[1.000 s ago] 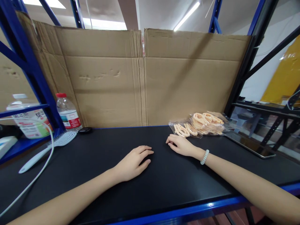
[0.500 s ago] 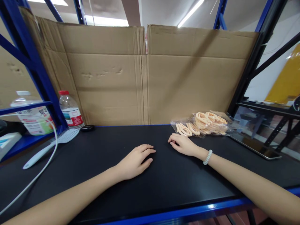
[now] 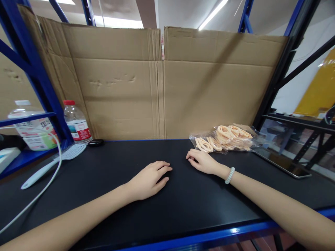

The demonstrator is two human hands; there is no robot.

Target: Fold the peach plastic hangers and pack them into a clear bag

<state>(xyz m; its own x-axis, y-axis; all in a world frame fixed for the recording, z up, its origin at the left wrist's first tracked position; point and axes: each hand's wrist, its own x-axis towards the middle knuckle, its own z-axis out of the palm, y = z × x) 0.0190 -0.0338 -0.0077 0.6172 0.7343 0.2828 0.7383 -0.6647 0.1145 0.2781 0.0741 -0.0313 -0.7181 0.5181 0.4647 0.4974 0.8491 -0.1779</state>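
My left hand (image 3: 150, 179) rests palm down on the black table top (image 3: 167, 209), fingers stretched out and apart, holding nothing. To its right, my right hand (image 3: 202, 161) lies on the table with its fingers loosely bent and a gap between thumb and fingers; nothing shows in it. A pale coil band (image 3: 229, 175) circles the right wrist. Just behind the right hand are clear plastic bags with beige loop-shaped items (image 3: 227, 137), which the hand does not appear to hold.
At the left are a hairbrush (image 3: 62, 157), a white cable (image 3: 51, 179), a red-capped bottle (image 3: 77, 125) and a small black object (image 3: 95, 142). A dark flat tablet-like device (image 3: 284, 164) lies at the right. Cardboard (image 3: 125, 87) stands along the back.
The whole view has shifted very slightly, with things a little further left. Both hands keep the same pose on the table.
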